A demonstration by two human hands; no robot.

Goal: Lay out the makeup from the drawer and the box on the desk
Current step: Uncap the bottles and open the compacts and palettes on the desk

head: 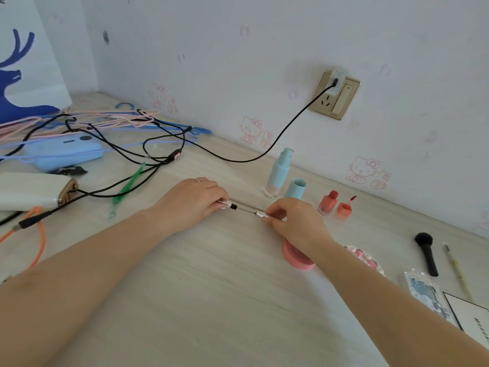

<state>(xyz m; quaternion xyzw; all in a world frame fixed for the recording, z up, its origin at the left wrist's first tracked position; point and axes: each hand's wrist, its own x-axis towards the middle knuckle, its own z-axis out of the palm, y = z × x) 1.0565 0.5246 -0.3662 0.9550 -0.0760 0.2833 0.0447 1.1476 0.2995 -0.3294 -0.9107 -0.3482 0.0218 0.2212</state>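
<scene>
1. At frame centre, our left hand pinches one end of a slim clear pen; our right hand pinches the other, just above the desk.
2. The desk is pale wood grain; the wall behind carries cartoon stickers and a socket.
3. Cables and hangers lie upper left.
4. A blue bottle, red vials and a brush stand or lie at right.

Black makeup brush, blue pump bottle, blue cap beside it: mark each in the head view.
Black makeup brush (pixel 426 254): head view, on the handle.
Blue pump bottle (pixel 280 172): head view, mid body.
Blue cap (pixel 295 189): head view, on its side wall.
</scene>
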